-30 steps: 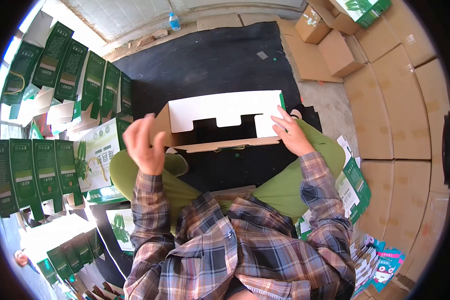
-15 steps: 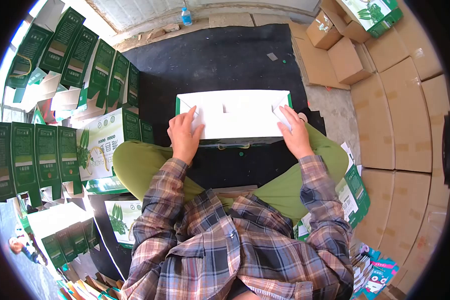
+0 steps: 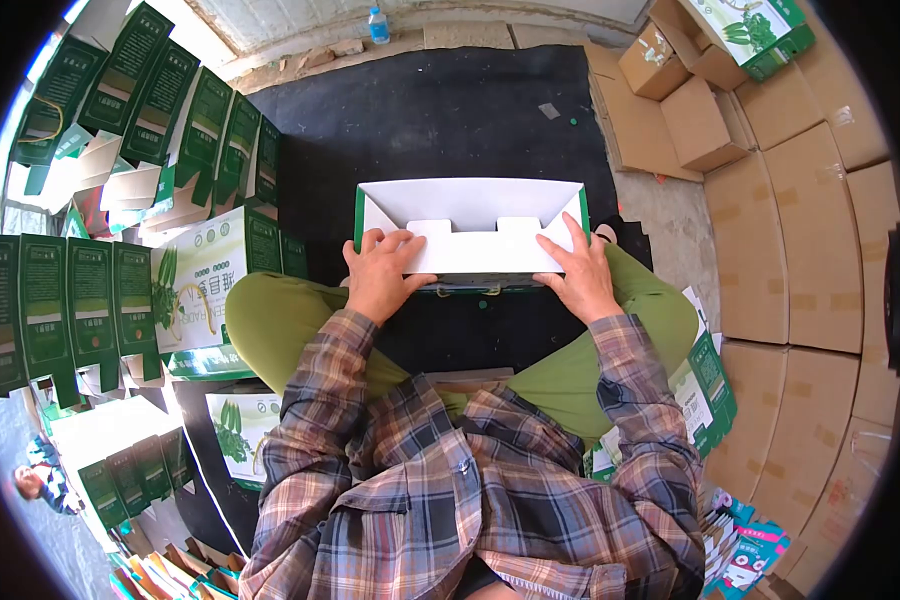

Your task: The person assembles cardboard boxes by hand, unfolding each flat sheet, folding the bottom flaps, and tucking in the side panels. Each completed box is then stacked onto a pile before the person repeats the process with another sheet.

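A white and green cardboard box (image 3: 474,252) stands between my knees with its top end partly open. Its white inner back wall (image 3: 470,198) shows, and a notched white flap lies along the near side. My left hand (image 3: 378,275) grips the near left corner, fingers bent over the flap and thumb along the outer front. At the near right corner my right hand (image 3: 580,268) holds the box likewise, fingers over the flap and thumb low on the front. A yellowish cord handle shows on the shaded front. The bottom of the box is hidden.
Green printed boxes (image 3: 95,310) stand stacked at left. Brown cartons (image 3: 820,240) line the right side, with open brown boxes (image 3: 695,125) farther back. A black mat (image 3: 420,110) covers the floor. A bottle (image 3: 378,25) stands at the back; another person (image 3: 40,480) shows at lower left.
The box's top end has gone from nearly covered by white flaps to partly open, showing its inside. Both hands have shifted from the flap corners to the near edge.
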Tool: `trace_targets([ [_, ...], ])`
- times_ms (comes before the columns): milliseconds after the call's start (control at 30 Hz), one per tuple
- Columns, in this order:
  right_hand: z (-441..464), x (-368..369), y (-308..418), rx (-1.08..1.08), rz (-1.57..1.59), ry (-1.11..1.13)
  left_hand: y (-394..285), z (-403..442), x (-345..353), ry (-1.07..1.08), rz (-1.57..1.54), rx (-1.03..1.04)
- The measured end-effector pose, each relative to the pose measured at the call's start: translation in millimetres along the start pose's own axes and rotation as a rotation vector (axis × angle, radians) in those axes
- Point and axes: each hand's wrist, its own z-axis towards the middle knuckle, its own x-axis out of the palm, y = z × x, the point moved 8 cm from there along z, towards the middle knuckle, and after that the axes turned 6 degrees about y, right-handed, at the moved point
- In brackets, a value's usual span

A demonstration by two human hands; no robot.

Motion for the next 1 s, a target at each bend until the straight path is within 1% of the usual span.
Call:
trace_targets([
  [67,0,3,0,-0.024,-0.049,0.012,-1,1,2,0.03,0.006,0.001],
  [233,-1,7,-1,-0.022,-0.045,0.041,0,1,6,0.076,0.013,0.015],
  [367,-5,-5,3,-0.004,0.008,0.027,-2,-2,-2,0.037,0.022,0.02],
  [400,-3,-7,1,-0.007,0.007,0.024,-3,-5,-14,-0.038,-0.026,0.014],
  [433,-3,-15,-9,0.033,0.138,-0.08,-3,-7,-23,-0.113,-0.073,0.008],
  [467,-4,-22,-21,0.075,0.27,-0.183,2,-6,-20,-0.117,-0.072,0.009],
  [500,-3,-24,-40,0.109,0.382,-0.287,26,-9,-24,-0.308,-0.281,-0.091],
  [533,-5,-20,-66,0.244,0.418,-0.379,53,-14,-26,-0.499,-0.489,-0.188],
  [600,-6,10,-97,0.668,0.837,0.004,107,-19,0,-0.513,-0.79,-0.547],
  [633,-7,24,-106,0.753,0.894,0.136,135,-16,23,-0.53,-0.868,-0.567],
  [667,-11,43,-111,0.837,0.948,0.271,117,-23,27,-0.238,-1.265,-0.893],
  [700,-11,52,-114,0.87,0.95,0.272,124,-26,49,-0.11,-1.354,-0.996],
  [733,-13,77,-131,0.904,0.961,0.291,133,-29,75,0.023,-1.438,-1.093],
  [767,-10,112,-160,0.86,0.933,0.268,124,-17,87,0.132,-1.55,-0.884],
  [800,-9,135,-178,0.819,0.906,0.248,122,-9,103,0.151,-1.631,-0.795],
  [867,-10,110,-160,0.856,0.95,0.241,120,-9,116,0.189,-1.83,-0.862],
  [900,-7,99,-151,0.791,1.008,0.246,114,-10,104,0.2,-1.828,-0.865],
  [933,-4,85,-141,0.724,1.061,0.252,100,-8,77,0.2,-1.868,-0.837],
  [967,-4,70,-134,0.755,1.106,0.247,92,-7,63,0.197,-1.909,-0.808],
  [1000,-6,63,-131,0.761,1.105,0.249,94,-11,65,0.202,-1.91,-0.812],
])
